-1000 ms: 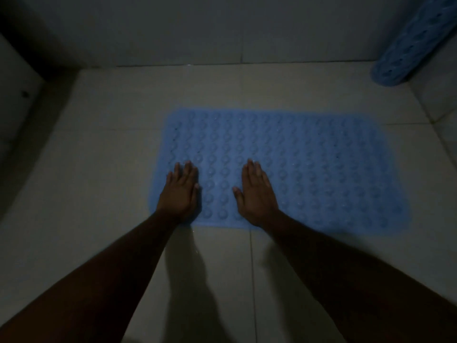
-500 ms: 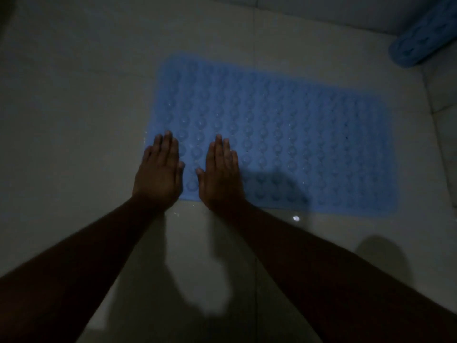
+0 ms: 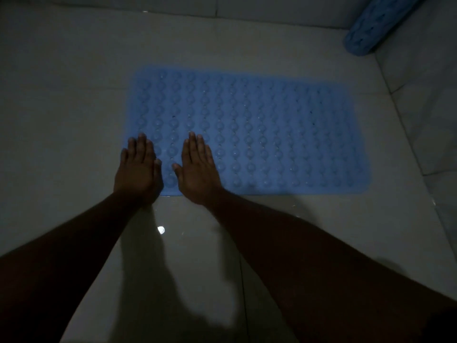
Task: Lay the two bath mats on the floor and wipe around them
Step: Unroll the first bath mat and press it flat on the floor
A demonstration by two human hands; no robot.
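Both hands have slid left along the near edge since a second ago, and now they sit at the near-left corner of the flat light-blue studded rubber bath mat (image 3: pixel 247 134), which lies spread on the floor. The left hand (image 3: pixel 138 169) is flat, fingers straight and together, its outer side just off the mat's left edge. The right hand (image 3: pixel 197 169) is flat just beside it, gripping nothing, palm down on the studs.

Here's the danger, I'd say: those glints by the near edge look like water, and a sideways shove on wet tile could skate the mat askew or leave that corner unseated. The rolled blue second bath mat (image 3: pixel 371 23) is propped in the far right corner, well apart.

Underneath is a glossy pale tiled floor (image 3: pixel 61 107) with thin grout lines and a lamp's bright reflection (image 3: pixel 160 229) between the forearms; a plain far wall (image 3: pixel 284 6), and a very dim room
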